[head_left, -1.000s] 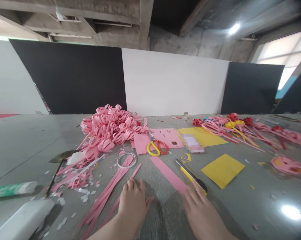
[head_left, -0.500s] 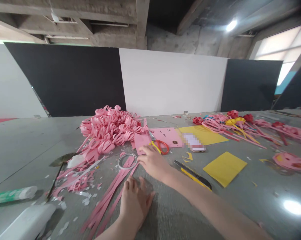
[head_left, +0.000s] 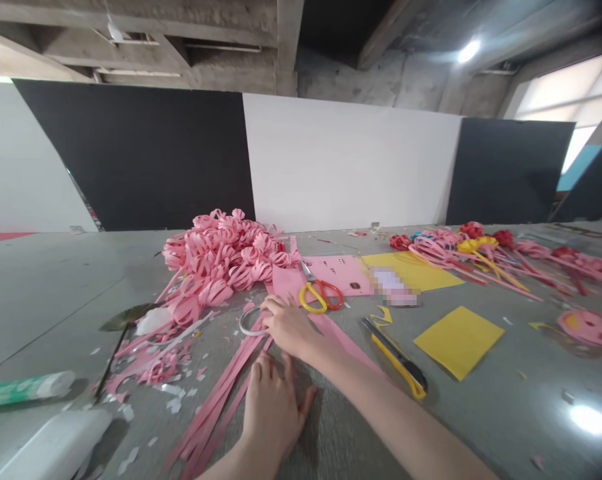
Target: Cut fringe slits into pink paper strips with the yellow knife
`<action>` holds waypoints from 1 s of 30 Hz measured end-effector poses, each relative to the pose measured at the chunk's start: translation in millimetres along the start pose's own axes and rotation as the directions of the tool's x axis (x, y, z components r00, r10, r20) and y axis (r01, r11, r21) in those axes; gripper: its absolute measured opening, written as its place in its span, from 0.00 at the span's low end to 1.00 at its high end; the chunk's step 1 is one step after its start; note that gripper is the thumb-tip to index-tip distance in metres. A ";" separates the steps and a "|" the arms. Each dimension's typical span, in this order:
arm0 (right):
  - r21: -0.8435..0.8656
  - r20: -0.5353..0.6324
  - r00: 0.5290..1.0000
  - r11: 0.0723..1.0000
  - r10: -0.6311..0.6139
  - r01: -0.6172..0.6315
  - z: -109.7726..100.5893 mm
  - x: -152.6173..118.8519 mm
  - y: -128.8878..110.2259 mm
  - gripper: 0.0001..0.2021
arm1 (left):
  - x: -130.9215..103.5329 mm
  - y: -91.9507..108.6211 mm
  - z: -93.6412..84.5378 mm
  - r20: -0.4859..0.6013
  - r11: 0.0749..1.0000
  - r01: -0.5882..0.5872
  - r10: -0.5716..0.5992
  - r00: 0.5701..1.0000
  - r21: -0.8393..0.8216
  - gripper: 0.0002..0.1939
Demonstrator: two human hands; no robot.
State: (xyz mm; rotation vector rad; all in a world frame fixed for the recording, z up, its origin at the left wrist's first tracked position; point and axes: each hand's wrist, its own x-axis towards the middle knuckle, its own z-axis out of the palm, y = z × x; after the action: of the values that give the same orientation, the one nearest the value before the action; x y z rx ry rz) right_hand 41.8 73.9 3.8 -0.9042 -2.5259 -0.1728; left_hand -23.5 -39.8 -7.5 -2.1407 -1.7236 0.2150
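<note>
**Tape ring and pink paper strips, grey work table**

Item 1, tape ring (head_left: pixel 251 321): a thin clear-white hoop lying flat on the table (head_left: pixel 55 293), its right part hidden by the right hand. Judged very light, springy, easily squashed out of round; a slick rim. Best taken by pinching the rim on the near right side, or with a finger hooked through the open centre

Item 2, pink paper strips (head_left: pixel 221 393): a loose fan of long narrow bands running from the ring towards the near edge. Judged almost weightless, limp, quick to crease or tear; they lie flat, so an end must be lifted with a fingertip before it can be pinched

Right hand (head_left: pixel 287 325): reaches across the body, palm down, fingers curled onto the right rim of the tape ring; whether it grips or only touches, I cannot tell

Left hand (head_left: pixel 273 407): flat, fingers spread a little, pressed on the table just beside the strips, holding nothing

Nearby:
- heap of pink paper lantern-balls (head_left: pixel 221 257), behind the ring
- scissors, yellow and red handles (head_left: pixel 319 293), on a pink sheet (head_left: pixel 343 272)
- yellow utility knife (head_left: pixel 395 357), right of the forearm
- yellow paper square (head_left: pixel 458 341)
- glue stick (head_left: pixel 23 388), far left
- paper flowers on stems (head_left: pixel 481 257), well apart at right
</note>
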 end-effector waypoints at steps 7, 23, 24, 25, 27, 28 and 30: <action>-0.021 0.006 1.000 1.000 -0.006 0.006 -6.3 -2.6 -2.6 0.08 | 5.0 -8.8 -1.4 -0.010 0.999 -0.012 0.011 1.000 -0.036 0.33; -0.076 0.084 0.995 0.996 0.058 -0.052 -30.7 -2.3 3.7 0.06 | 4.1 -8.9 -4.0 -0.086 1.000 -0.011 0.010 0.996 -0.016 0.28; -0.080 0.083 0.993 0.994 0.086 -0.080 -44.3 -2.6 7.4 0.06 | 4.5 -9.1 -2.0 -0.102 1.000 -0.013 0.010 0.995 -0.024 0.27; -0.082 0.083 0.990 0.991 0.115 -0.109 -59.5 -4.5 11.9 0.07 | 5.2 -9.3 0.6 -0.119 0.999 -0.013 0.008 0.993 -0.039 0.27; -0.084 0.073 0.985 0.985 0.154 -0.148 -90.3 -15.3 22.1 0.09 | 7.5 -9.6 6.7 -0.157 0.994 -0.038 0.022 0.987 -0.102 0.26; -0.079 0.065 0.983 0.983 0.173 -0.168 -103.7 -25.1 27.0 0.09 | 8.9 -9.5 9.7 -0.186 0.985 -0.083 0.054 0.981 -0.151 0.27; -0.060 0.072 0.969 0.971 0.236 -0.232 -121.0 -52.9 34.2 0.09 | 12.5 -8.5 14.3 -0.261 0.938 -0.220 0.149 0.954 -0.267 0.28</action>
State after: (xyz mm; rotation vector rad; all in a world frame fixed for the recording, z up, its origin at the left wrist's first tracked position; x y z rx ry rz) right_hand 144.3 38.5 86.6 -1.2428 -2.4694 -0.1302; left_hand -33.3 -23.5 -15.9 -2.4276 -1.4920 -0.2577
